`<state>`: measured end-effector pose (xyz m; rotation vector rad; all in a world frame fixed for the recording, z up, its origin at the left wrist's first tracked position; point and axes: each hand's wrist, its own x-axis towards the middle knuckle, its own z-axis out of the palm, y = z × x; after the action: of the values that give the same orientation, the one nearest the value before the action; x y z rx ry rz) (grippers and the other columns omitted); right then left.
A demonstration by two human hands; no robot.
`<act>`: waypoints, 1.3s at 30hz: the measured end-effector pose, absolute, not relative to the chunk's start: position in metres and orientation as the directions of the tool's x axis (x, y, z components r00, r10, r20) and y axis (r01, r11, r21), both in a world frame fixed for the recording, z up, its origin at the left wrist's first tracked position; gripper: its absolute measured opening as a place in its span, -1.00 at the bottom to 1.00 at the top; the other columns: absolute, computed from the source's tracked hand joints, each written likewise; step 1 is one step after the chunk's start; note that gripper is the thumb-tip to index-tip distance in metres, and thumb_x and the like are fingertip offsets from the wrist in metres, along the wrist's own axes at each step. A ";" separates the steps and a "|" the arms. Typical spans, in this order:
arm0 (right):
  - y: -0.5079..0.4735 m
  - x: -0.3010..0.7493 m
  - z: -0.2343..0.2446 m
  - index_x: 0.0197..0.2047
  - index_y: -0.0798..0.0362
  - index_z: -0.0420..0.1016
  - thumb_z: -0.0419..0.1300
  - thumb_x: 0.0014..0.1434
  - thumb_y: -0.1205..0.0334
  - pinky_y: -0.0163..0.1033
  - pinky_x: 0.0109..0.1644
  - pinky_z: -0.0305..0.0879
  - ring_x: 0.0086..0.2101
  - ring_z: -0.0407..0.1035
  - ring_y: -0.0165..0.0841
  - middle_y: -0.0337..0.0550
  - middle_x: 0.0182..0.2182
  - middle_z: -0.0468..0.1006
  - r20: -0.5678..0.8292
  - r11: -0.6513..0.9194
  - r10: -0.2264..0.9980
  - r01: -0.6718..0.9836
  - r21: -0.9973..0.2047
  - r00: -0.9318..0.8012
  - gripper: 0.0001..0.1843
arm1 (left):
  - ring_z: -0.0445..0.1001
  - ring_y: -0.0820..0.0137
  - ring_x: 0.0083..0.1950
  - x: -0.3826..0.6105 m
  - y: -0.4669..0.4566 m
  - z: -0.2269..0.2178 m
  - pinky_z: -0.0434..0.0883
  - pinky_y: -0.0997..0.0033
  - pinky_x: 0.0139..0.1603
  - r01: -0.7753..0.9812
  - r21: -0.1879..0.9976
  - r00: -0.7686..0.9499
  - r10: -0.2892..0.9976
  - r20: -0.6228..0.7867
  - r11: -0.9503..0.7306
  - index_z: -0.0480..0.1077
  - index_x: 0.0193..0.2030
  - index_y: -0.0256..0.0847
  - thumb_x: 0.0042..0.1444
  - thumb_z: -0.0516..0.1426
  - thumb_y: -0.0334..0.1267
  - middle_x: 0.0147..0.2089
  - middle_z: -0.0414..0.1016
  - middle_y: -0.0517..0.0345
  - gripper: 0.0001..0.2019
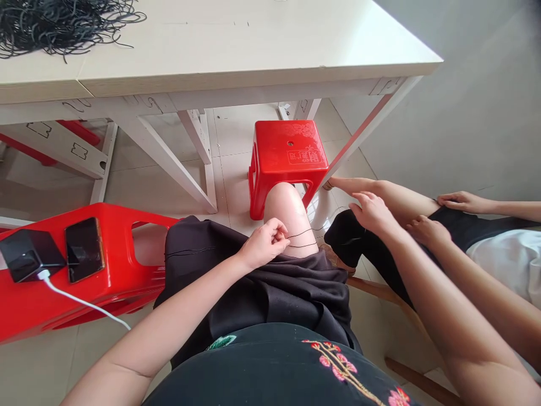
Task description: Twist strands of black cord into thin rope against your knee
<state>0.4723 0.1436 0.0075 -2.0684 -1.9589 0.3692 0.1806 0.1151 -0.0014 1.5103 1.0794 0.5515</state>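
A thin black cord crosses my bare knee, and the fingertips of my left hand are pinched shut on it above my dark skirt. The cord's strand trails rightward past the knee, where it grows too fine to follow. Out to the right, my right hand is raised with its fingers loosely stretched and apart. I see nothing held in it, though the strand runs toward its fingertips. On the table's far left lies a tangled heap of black cords.
A pale table spans the front, with a red stool beneath it. To my left, another red stool carries a phone and a black device with a white cable. A seated person's hands rest close on my right.
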 end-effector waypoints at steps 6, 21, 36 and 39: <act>0.099 0.349 -0.003 0.38 0.12 -0.22 -0.17 0.25 -0.13 0.22 0.32 -0.26 0.33 -0.41 -0.12 0.06 0.36 -0.20 0.071 0.211 0.977 0.848 -0.486 -0.203 -0.24 | 0.34 0.52 -0.45 0.182 0.119 0.000 0.31 0.49 -0.39 0.307 0.944 0.489 0.831 -0.266 0.122 0.19 -0.31 -0.19 -0.06 0.13 -0.32 -0.46 0.33 0.28 -0.82; 0.072 0.335 -0.032 0.39 0.01 -0.45 -0.22 0.27 -0.10 0.26 0.29 -0.25 0.33 -0.51 -0.05 0.06 0.37 -0.39 0.119 0.148 0.987 0.888 -0.435 -0.106 -0.24 | 0.25 0.59 -0.46 0.173 0.109 -0.008 0.28 0.51 -0.39 0.162 0.951 0.522 0.796 -0.308 0.262 0.13 -0.39 -0.20 -0.04 0.19 -0.18 -0.46 0.21 0.33 -0.72; 0.075 0.332 -0.031 0.39 -0.11 -0.43 -0.21 0.27 -0.11 0.32 0.26 -0.24 0.32 -0.49 0.00 0.03 0.37 -0.42 0.094 0.095 0.994 0.889 -0.449 -0.059 -0.27 | 0.31 0.56 -0.41 0.167 0.112 -0.014 0.31 0.46 -0.30 0.057 0.953 0.531 0.799 -0.282 0.299 0.16 -0.38 -0.21 -0.02 0.20 -0.19 -0.43 0.24 0.32 -0.74; 0.086 0.331 -0.031 0.38 -0.14 -0.45 -0.20 0.27 -0.11 0.33 0.25 -0.22 0.32 -0.48 0.00 -0.01 0.38 -0.43 0.116 0.088 0.992 0.887 -0.454 -0.038 -0.27 | 0.33 0.55 -0.39 0.167 0.117 -0.015 0.31 0.44 -0.26 0.010 0.943 0.537 0.794 -0.286 0.333 0.17 -0.38 -0.21 -0.03 0.21 -0.15 -0.43 0.27 0.31 -0.71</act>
<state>0.3310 0.0857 -0.0315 -1.8491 -1.9773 0.3627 0.1668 0.1168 -0.0150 1.1253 0.8761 0.6076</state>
